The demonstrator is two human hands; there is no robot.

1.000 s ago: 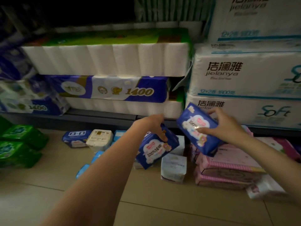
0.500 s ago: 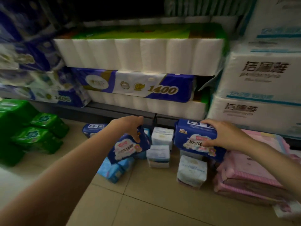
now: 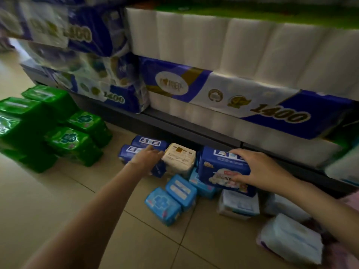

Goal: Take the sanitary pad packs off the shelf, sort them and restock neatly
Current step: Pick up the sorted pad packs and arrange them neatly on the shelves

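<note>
My right hand (image 3: 259,167) grips a dark blue sanitary pad pack (image 3: 219,167), fingers over its top and thumb on its front, and holds it just above the light blue packs (image 3: 172,199) on the floor. My left hand (image 3: 145,159) reaches down over a second dark blue pack (image 3: 159,170) and holds it from above, low against the floor. That pack sits between two more dark blue packs (image 3: 136,149) and a cream pack (image 3: 179,158). My hand hides most of it.
Green packs (image 3: 64,131) are piled on the floor tiles at the left. White packs (image 3: 240,205) lie at the right, with pink ones at the frame edge. The dark bottom shelf (image 3: 194,131) above carries big toilet roll bundles (image 3: 223,94).
The view swung left and down. My left hand carried its dark blue pack down beside the other dark blue ones. My right hand lowered its pack towards the floor pile.
</note>
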